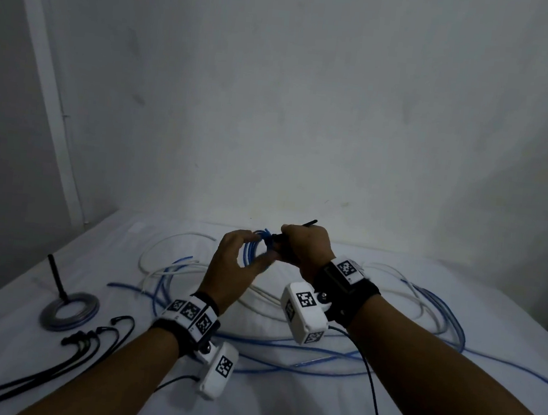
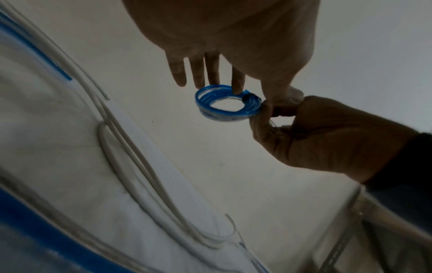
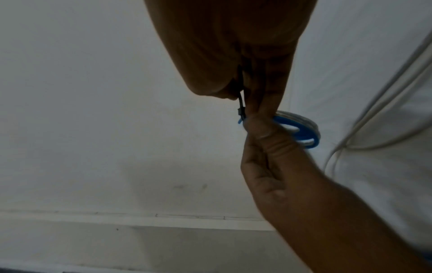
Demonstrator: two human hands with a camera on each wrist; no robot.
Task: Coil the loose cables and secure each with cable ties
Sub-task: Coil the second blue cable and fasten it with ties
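nearest the camera in the head view, a bundle of spare black cable ties (image 1: 60, 364) lies on the white tabletop (image 1: 280, 408) at about 8 o'clock. just beyond it, at 9 o'clock, a finished grey-blue coil (image 1: 68, 309) rests flat with a black tie tail standing up from it. loose blue cable (image 1: 286, 344) and loose white cable (image 1: 173, 266) sprawl across the middle of the tabletop, under and around both forearms, overlapping in places.

above that tangle, toward 12 o'clock, both hands meet in the air around a small blue coil (image 2: 224, 106). the left hand (image 1: 231, 270) has its grip on the coil: thumb and index finger pinch the rim where the strands are gathered, while the other fingers (image 2: 198, 73) stretch out nearly straight over the ring. the right hand (image 1: 305, 249) has its grip clenched on a black cable tie (image 3: 240, 103), thumb pressed against curled fingers; the tie's small locking head sits right against the coil's edge, and the free tail pokes out past the knuckles toward 1 o'clock. the two hands touch at the pinch point.

farthest away, a plain pale wall (image 1: 310, 93) rises behind the tabletop.
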